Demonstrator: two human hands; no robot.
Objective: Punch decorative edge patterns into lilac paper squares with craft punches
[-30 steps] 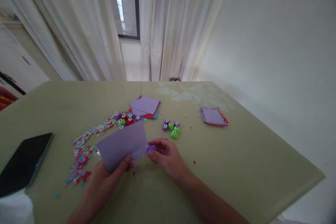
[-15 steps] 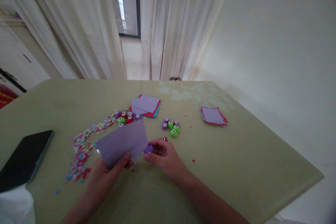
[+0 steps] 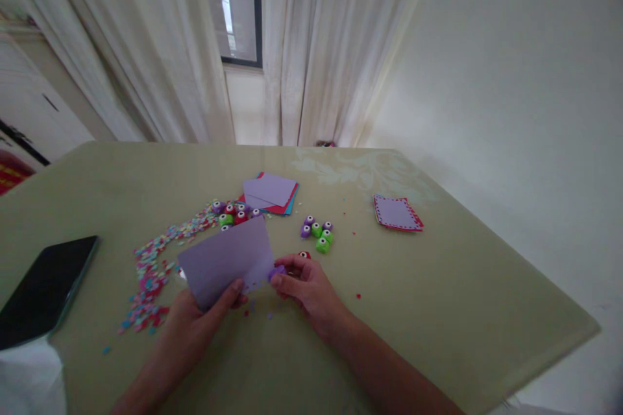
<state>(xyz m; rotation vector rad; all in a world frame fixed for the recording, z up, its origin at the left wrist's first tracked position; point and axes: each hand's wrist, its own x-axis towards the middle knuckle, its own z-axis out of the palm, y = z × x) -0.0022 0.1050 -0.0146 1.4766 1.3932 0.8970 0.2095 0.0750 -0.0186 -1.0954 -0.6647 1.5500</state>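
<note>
My left hand (image 3: 214, 311) pinches a sheet of purple paper (image 3: 226, 259) by its lower edge and holds it tilted above the table. Small holes show along the paper's lower right edge. Between the thumb and fingers of my right hand (image 3: 306, 285) is a purple craft punch (image 3: 276, 272), at the paper's right edge; whether the paper sits in its slot I cannot tell. A red punch (image 3: 304, 255) stands just behind my right hand. Farther back is a group of green and purple punches (image 3: 316, 231), and more punches (image 3: 240, 216) stand behind the paper, partly hidden.
Coloured paper confetti (image 3: 150, 282) spreads in a curved band on the left. A black tablet or phone (image 3: 46, 285) lies at the left edge beside white tissue (image 3: 32, 376). Loose paper sheets (image 3: 275, 189) lie at the back, and hole-edged sheets (image 3: 398, 213) at the right.
The purple punch has turned slightly in my right hand, and the thumb has shifted over it. The paper stays in my left hand almost unmoved.
</note>
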